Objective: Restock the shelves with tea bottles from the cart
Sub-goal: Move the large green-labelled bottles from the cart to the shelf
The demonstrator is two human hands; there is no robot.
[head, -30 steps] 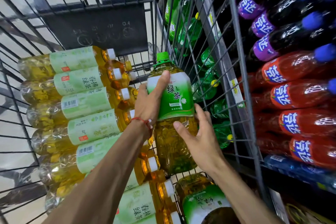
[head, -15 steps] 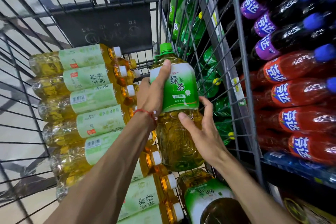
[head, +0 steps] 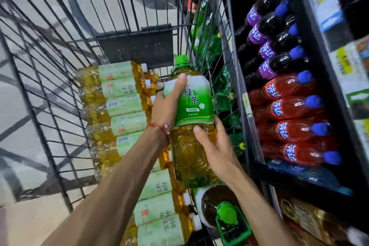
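Both hands grip the big green tea bottle [head: 191, 122]. My left hand [head: 167, 106] wraps the label's left side, thumb across the front near the shoulder. My right hand [head: 215, 150] cups the lower right of the body, thumb on the clear amber part. Bottle is upright, slightly tilted, green cap up, held within the wire cart [head: 137, 46], close to its right wall. Shelf unit [head: 295, 182] sits just beyond that wall, on my right. It carries rows of red soda bottles [head: 289, 110] with blue caps, with dark purple-label bottles [head: 269, 26] above them. Cart's left side holds a row of smaller tea bottles [head: 123, 104] lying on their sides, pale green labels. Second big tea bottle [head: 227, 215] stands under my right forearm, green cap and carry handle showing. Red string bracelet [head: 159, 127] is on my left wrist.
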